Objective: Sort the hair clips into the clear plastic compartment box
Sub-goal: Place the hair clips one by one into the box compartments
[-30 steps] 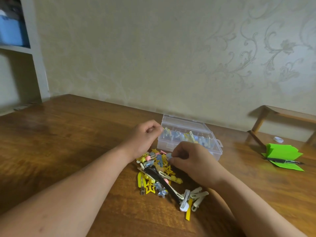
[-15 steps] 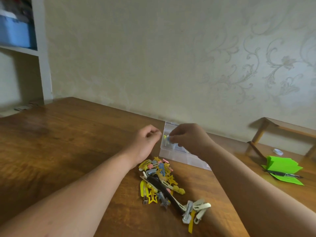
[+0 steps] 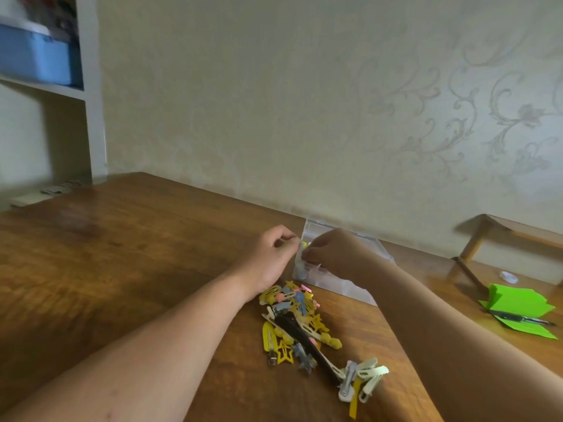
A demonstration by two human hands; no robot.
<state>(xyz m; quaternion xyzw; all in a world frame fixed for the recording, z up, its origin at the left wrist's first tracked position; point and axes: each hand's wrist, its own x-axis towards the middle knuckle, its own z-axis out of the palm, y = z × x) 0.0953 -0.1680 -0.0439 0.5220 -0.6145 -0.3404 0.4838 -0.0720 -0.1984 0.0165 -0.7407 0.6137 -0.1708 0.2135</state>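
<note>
At the far edge of the bench point(image 3: 152, 254), right grip point(image 3: 335, 254) pinches a yellow clip point(image 3: 304, 244) above the box point(image 3: 335, 284), apparently to sort it; left grip point(image 3: 268, 257) curled, contents unclear.

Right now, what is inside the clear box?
Through the box's left wall, something yellow and pale shapes show faintly. The right hand and forearm cover the rest.

A black pen point(image 3: 521, 319) lies across folded green paper point(image 3: 515, 300)
</note>
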